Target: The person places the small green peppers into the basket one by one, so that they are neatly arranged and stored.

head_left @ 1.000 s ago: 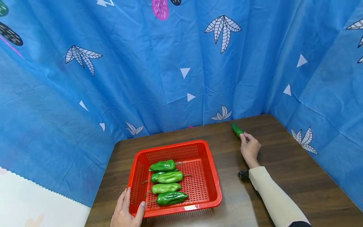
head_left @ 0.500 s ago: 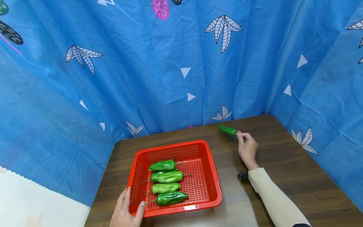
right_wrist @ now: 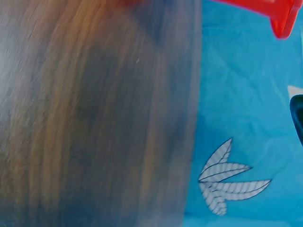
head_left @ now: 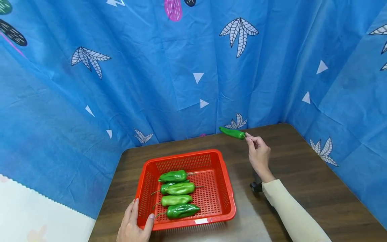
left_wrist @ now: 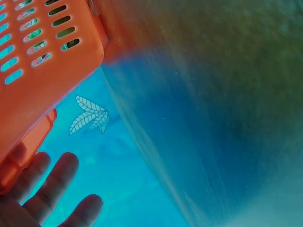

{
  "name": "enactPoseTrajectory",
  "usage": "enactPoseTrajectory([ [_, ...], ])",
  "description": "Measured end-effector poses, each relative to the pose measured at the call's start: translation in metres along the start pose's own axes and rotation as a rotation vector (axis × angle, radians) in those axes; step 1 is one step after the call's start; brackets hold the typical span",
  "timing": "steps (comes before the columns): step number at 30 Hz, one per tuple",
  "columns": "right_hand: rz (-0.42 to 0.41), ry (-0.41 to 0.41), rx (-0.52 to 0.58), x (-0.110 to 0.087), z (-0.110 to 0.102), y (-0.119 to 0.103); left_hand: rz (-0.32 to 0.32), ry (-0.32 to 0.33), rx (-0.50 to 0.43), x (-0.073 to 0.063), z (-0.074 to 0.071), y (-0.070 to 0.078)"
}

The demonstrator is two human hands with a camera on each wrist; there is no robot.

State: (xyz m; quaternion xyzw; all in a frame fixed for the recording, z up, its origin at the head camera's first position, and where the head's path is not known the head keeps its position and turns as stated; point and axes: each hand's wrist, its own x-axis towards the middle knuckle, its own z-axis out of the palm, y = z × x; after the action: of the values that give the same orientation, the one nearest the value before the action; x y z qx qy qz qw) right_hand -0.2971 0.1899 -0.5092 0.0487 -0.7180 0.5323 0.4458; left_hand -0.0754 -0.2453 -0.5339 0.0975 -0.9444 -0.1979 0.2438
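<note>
In the head view my right hand (head_left: 259, 154) pinches a green pepper (head_left: 232, 132) by its stem end, between thumb and fingertips. The pepper points left and overlaps the table's back edge. My left hand (head_left: 133, 222) rests at the front left corner of a red plastic basket (head_left: 228, 188), thumb on the front rim and fingers along the left side. In the left wrist view its fingers (left_wrist: 53, 189) are spread and fairly straight beside the basket's rim. Inside the basket several green peppers (head_left: 180, 189) lie side by side toward the left.
A brown wooden table (head_left: 290, 161) carries the basket, with bare wood to its right. Blue patterned curtain (head_left: 181, 84) hangs behind and at both sides. A small black device (head_left: 256, 187) sits at the right wrist. White cloth (head_left: 36, 215) shows at lower left.
My right hand has moved left and slightly back with the pepper, which has swung from pointing away to pointing left and risen. The left hand and basket have stayed in place.
</note>
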Motion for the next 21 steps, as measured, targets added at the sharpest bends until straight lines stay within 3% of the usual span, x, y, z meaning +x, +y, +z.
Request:
enactPoseTrajectory([
  [6, -0.035, -0.038, 0.092, 0.0, 0.008, -0.022, -0.005, 0.008, 0.001, -0.002, 0.001, 0.0],
  [14, -0.087, -0.105, 0.209, -0.001, 0.015, -0.084, -0.025, -0.012, 0.007, -0.002, -0.002, -0.002],
  [21, -0.133, -0.181, 0.25, -0.008, 0.024, -0.112, -0.018, -0.03, 0.005, 0.0, -0.003, -0.002],
])
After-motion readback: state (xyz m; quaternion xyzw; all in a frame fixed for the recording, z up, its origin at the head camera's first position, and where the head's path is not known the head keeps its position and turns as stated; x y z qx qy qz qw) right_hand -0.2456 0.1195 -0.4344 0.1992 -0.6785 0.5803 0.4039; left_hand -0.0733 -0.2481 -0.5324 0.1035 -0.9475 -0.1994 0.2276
